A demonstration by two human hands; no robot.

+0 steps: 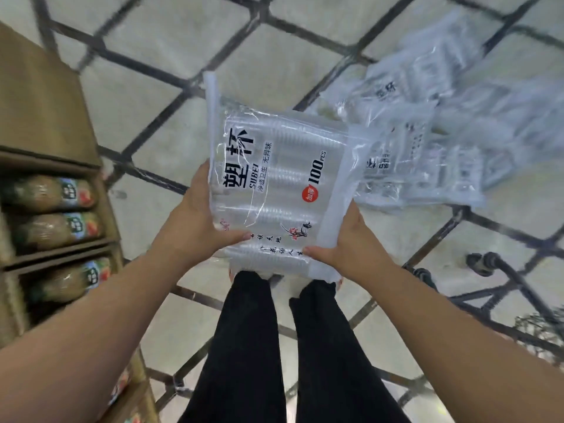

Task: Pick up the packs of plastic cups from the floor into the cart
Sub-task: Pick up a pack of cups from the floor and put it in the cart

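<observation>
A clear pack of plastic cups [274, 178] with black lettering and "100 PCS" is held up in front of me, above the floor. My left hand [195, 221] grips its left edge, thumb across the front. My right hand [345, 239] grips its lower right edge, thumb on the front. Several more packs of cups [427, 141] lie in a loose pile on the tiled floor to the upper right. Part of the cart [512, 285], a dark metal frame with wheels, shows at the right edge.
Cardboard boxes [45, 117] holding bottled drinks [52, 193] stand stacked on the left. My legs in black trousers [274, 346] are below the pack. The floor [171, 56] has pale tiles with dark joints.
</observation>
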